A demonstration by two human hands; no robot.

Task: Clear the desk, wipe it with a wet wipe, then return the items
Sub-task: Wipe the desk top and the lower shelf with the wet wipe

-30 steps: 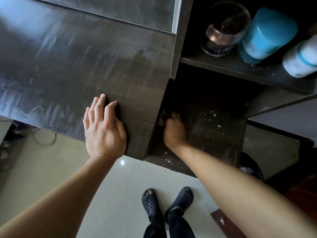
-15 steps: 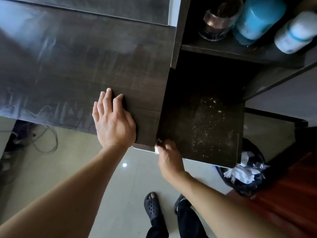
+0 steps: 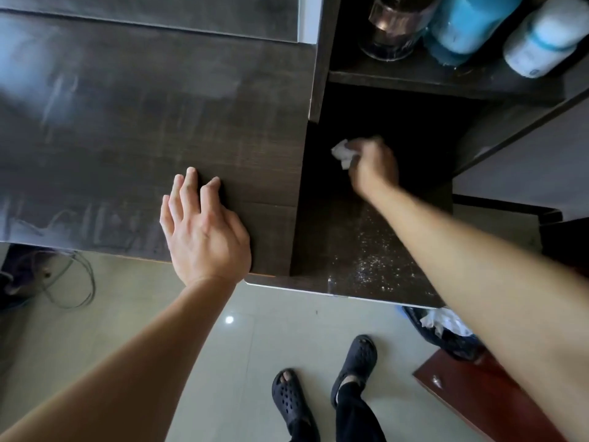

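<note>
Two dark sandals (image 3: 358, 358) are seen on the pale floor at the near edge, and a black-lined bin (image 3: 459, 346) with crumpled white paper in it is set just to their right. Farther on, the left hand (image 3: 204, 231) is laid flat on the desk (image 3: 127, 122) close to its near edge, fingers straight and lightly spread, with nothing held. To its right, in the lower compartment, the wet wipe (image 3: 342, 153) is bunched and pinched in the curled fingers of the right hand (image 3: 373, 167), well in over the dark board (image 3: 322, 218). White specks (image 3: 373, 260) are scattered on that board nearer than the wipe, beside the forearm. A stroke drawn towards the near edge is therefore judged to be called for. On the far shelf a glass jar (image 3: 395, 27), a blue container (image 3: 468, 23) and a white container (image 3: 538, 36) are kept.
</note>
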